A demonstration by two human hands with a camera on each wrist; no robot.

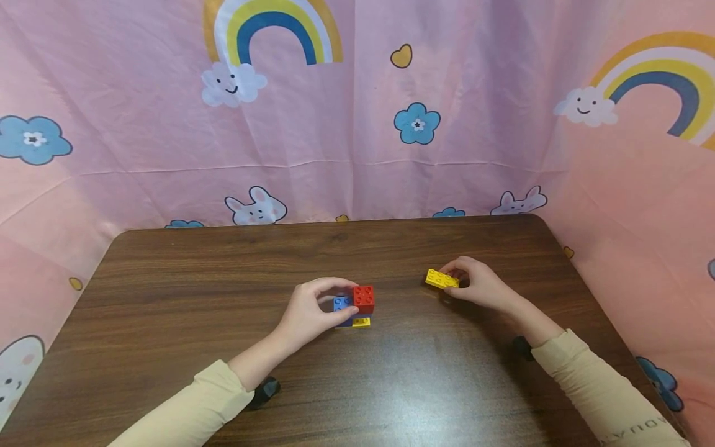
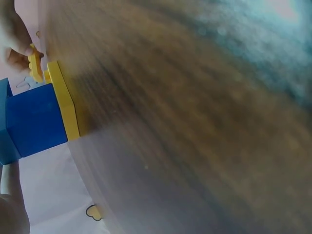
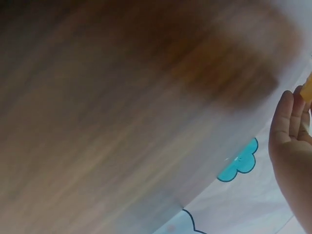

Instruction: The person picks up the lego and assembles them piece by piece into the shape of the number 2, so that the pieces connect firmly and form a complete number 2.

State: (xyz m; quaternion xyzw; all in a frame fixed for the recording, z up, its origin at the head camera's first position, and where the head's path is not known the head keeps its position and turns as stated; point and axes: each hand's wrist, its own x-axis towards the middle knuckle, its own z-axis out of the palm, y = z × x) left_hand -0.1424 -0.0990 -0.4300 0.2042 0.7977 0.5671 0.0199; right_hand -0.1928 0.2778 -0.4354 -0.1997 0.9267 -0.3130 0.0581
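My left hand (image 1: pixel 314 312) grips a small stack of bricks, with a red brick (image 1: pixel 364 298) on top, a blue brick (image 1: pixel 341 303) beside it at the left, and a yellow brick (image 1: pixel 361 322) low down. In the left wrist view, a large blue brick (image 2: pixel 36 120) stands against a flat yellow piece (image 2: pixel 64 102). To the right and farther back, my right hand (image 1: pixel 479 285) pinches a yellow brick (image 1: pixel 442 279) with several studs between thumb and fingers. Only an orange-yellow corner of that brick (image 3: pixel 306 89) shows beside the fingers in the right wrist view.
Both hands are over a brown wooden table (image 1: pixel 223 267). A pink curtain (image 1: pixel 380 186) printed with rainbows, clouds and flowers surrounds its back and sides. Dark objects show under the left wrist (image 1: pixel 265 392) and the right wrist (image 1: pixel 522 348).
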